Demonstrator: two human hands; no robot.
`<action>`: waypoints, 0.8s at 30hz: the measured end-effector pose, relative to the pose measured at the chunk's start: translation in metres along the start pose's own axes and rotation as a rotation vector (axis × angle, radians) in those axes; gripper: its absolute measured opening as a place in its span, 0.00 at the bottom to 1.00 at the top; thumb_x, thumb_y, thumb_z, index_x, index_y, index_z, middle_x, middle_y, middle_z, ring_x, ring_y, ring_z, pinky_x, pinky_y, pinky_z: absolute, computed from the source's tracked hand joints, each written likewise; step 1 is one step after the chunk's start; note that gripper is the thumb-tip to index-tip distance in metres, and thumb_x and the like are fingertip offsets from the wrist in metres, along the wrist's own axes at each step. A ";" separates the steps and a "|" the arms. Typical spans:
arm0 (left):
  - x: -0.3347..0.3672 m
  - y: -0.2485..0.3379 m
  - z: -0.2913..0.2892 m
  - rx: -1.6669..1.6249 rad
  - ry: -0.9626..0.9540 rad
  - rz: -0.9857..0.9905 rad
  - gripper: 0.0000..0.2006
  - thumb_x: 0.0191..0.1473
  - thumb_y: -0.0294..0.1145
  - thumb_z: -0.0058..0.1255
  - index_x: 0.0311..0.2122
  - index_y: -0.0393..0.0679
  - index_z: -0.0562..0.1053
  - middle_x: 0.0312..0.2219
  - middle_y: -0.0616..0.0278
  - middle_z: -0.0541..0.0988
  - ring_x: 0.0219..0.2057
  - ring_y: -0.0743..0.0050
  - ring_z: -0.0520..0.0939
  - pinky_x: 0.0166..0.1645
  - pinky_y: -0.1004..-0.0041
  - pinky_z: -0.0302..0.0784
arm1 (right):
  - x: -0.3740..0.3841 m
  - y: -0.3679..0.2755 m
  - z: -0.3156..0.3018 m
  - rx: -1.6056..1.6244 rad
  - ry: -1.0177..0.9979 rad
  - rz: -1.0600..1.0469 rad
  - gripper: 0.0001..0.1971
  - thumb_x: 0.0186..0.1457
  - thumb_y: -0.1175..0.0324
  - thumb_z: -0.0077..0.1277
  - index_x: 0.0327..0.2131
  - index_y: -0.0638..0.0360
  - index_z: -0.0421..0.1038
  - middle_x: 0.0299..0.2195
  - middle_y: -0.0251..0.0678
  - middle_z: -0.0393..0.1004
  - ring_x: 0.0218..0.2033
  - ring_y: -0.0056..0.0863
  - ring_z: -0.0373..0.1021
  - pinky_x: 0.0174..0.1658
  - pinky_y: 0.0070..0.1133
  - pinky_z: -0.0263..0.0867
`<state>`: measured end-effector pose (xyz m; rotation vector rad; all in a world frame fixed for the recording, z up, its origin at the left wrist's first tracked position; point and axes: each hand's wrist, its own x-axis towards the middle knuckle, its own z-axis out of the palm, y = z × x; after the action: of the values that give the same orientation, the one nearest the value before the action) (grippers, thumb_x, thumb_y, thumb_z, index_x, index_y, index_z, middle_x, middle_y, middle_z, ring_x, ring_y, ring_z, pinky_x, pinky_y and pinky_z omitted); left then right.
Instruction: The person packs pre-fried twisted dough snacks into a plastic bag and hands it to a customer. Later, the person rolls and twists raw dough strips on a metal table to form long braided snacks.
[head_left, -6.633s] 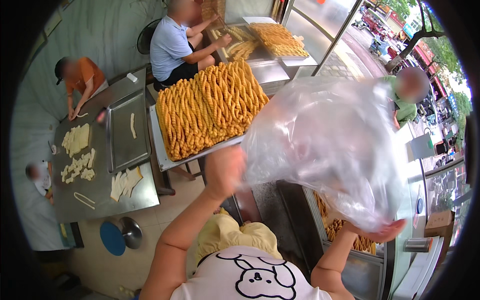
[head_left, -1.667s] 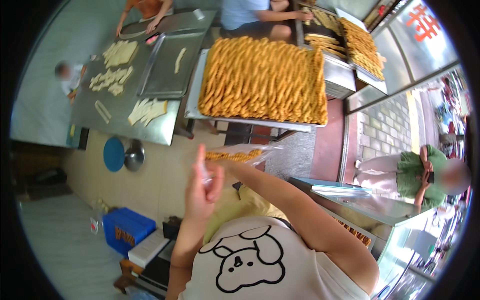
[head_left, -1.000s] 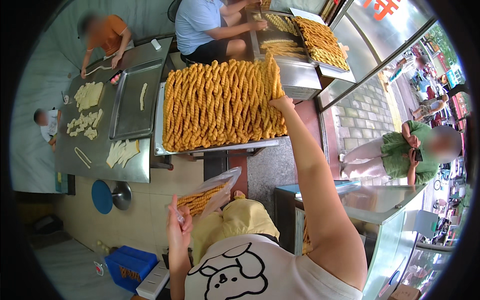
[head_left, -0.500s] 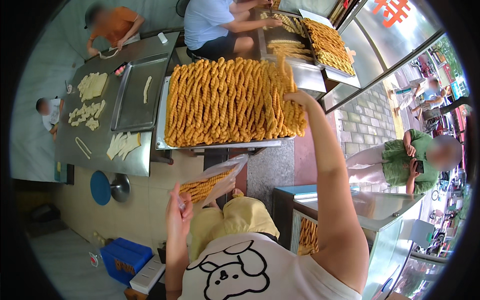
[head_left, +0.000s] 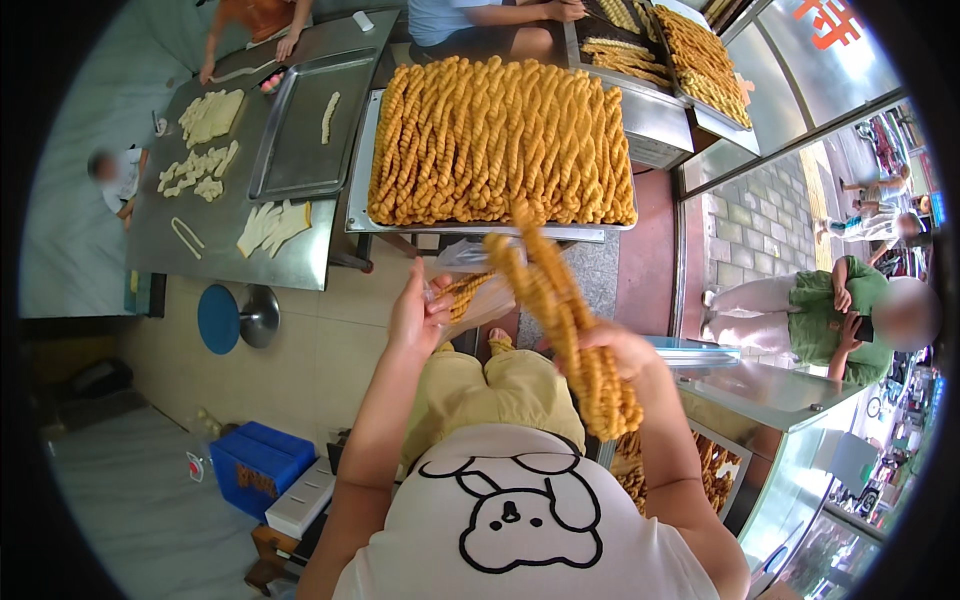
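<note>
- Currently, steel tabletop (head_left: 290, 270) fills the upper left; co-worker in orange top (head_left: 260, 14) at its far edge, a pale dough rope (head_left: 245, 72) stretched in front.
- Display case (head_left: 770, 410) at lower right; more brown twists (head_left: 715, 470) visible inside.
- Metal tray (head_left: 358, 205), upper centre: heaped with golden fried dough twists (head_left: 500, 140), packed in close rows, mostly lengthwise away from the wearer.
- Shallow steel pan (head_left: 300, 140) on the tabletop, just left of the heaped tray; one raw dough strip (head_left: 330, 117) lies in it.
- Blue crate (head_left: 262, 460) on the lower left, well apart from both hands.
- Round stool (head_left: 218, 320), blue seat, on the tiled floor near the tabletop's front edge.
- Clear plastic bag (head_left: 485, 305) in front of the wearer, below the heaped tray; some twists inside.
- Bunch of fried twists (head_left: 570, 330) right of the bag, tilted, upper end toward the bag; motion-blurred. Contact between the two: cannot tell.
- Left hand (head_left: 418, 312): fingers partly curled, gathered plastic of the bag held in them.
- Right hand (head_left: 620, 352): closed around the bunch near its middle, blurred.
- White knit gloves (head_left: 272, 228): flat at the tabletop's near edge, beside the pan.
</note>
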<state>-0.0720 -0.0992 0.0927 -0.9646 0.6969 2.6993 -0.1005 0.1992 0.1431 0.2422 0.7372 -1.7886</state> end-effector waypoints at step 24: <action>-0.101 0.029 -0.015 0.315 -0.169 0.286 0.32 0.62 0.54 0.30 0.65 0.49 0.45 0.30 0.70 0.69 0.14 0.90 0.54 0.14 0.85 0.46 | 0.172 -0.013 0.037 -0.812 -0.099 -0.093 0.12 0.56 0.70 0.45 0.37 0.68 0.74 0.38 0.44 0.75 0.35 0.30 0.75 0.37 0.19 0.72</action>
<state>0.0048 -0.1338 0.1578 -0.5919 1.2579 2.7397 -0.1652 0.0439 0.0887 -0.4243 1.3433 -1.4351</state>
